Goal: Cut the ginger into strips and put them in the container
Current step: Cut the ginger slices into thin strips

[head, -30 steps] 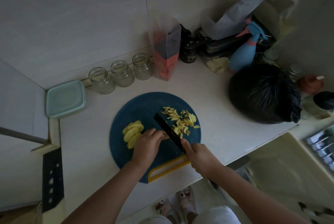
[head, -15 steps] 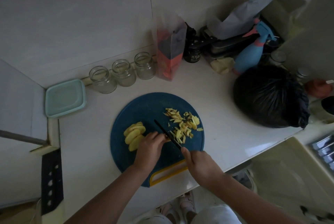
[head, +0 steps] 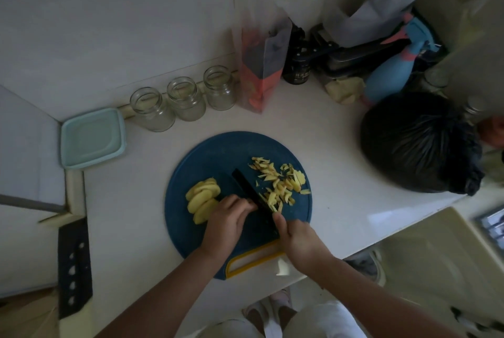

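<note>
We are looking down at the right hand [head: 297, 239], which is gripping the handle of a black knife [head: 253, 193] with its fingers wrapped round it, the blade running away from the hand across the round blue cutting board [head: 218, 155]. The left hand [head: 229, 217] is sitting just beside the blade on its left, fingers curled down toward the board; we cannot tell what they are pinning, since the knuckles are hiding it. The ginger slices [head: 203, 198] are lying in an overlapping stack just left of the left hand, touching its outer edge. The ginger strips [head: 281, 185] are lying in a loose heap beyond the right hand, on the far right side of the blade. The pale teal container [head: 92, 137] is sitting on the counter [head: 131, 215] well apart from both hands, far to the left and beyond them, with three glass jars [head: 185, 99] standing beside it.
</note>
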Demonstrator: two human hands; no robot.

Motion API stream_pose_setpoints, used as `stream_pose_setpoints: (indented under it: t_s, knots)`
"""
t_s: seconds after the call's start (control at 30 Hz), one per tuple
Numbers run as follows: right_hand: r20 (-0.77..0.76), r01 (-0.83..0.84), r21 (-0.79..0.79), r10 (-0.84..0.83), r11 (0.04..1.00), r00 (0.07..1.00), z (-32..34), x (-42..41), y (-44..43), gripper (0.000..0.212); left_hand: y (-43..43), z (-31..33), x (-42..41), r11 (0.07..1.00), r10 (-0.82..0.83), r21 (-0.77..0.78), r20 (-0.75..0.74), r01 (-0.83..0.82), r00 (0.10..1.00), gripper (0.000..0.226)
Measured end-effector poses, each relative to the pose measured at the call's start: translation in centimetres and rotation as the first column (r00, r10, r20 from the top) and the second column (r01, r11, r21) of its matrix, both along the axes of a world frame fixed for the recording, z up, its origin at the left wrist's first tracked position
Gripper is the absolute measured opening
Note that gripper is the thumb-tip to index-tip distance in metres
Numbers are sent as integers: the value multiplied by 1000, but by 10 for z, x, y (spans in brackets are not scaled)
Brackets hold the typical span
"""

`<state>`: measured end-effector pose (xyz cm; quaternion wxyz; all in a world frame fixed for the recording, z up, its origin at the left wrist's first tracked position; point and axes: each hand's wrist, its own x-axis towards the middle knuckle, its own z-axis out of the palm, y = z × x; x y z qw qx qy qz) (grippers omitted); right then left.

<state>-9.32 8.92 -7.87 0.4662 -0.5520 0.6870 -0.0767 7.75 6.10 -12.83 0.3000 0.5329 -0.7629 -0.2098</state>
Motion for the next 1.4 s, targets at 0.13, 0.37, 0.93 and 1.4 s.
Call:
stream_pose_setpoints:
  t_s: [0.13,0.37,0.93,1.4]
  knots:
    - [68,116,29,-118,993,991,-3,2,6,57,2,3,1,1000,-9,0,-20,9,1000,26]
    - [-119,-15,-49,9,999,993,6,2,7,59,2,5,-1,1000,17,-12,4,-17,1000,7]
    - [16,17,-29,-16,999,1000,8,11,-27,59,4,5,-3,999,50,20,-29,-49,998,12]
    - [86,3,52,-8,999,996,26,-5,-2,55,5,7,-5,997,73,32,-63,-71,995,15]
